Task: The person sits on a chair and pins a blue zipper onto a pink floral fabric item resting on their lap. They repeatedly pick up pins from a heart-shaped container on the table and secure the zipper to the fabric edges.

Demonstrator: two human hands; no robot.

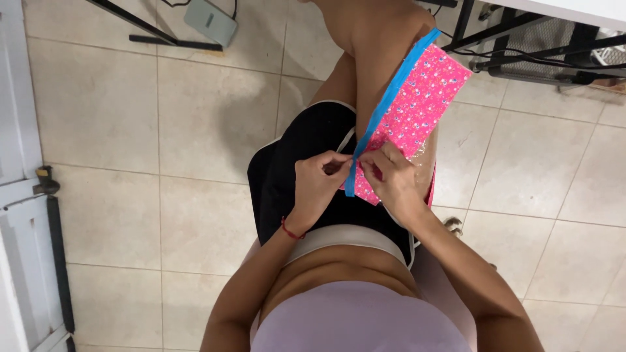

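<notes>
A flat pink patterned pouch with a blue strip along its left edge lies across my raised thigh. My left hand pinches the blue strip near its lower end, fingers closed on it. My right hand presses on the pouch's lower corner and pinches the same strip from the right side. The two hands almost touch. A clear plastic layer glints on the pouch near my right hand. A red cord circles my left wrist.
I sit over a beige tiled floor. A grey device with cables lies at the top. Black metal table legs and cables stand at top right. A white door frame runs down the left.
</notes>
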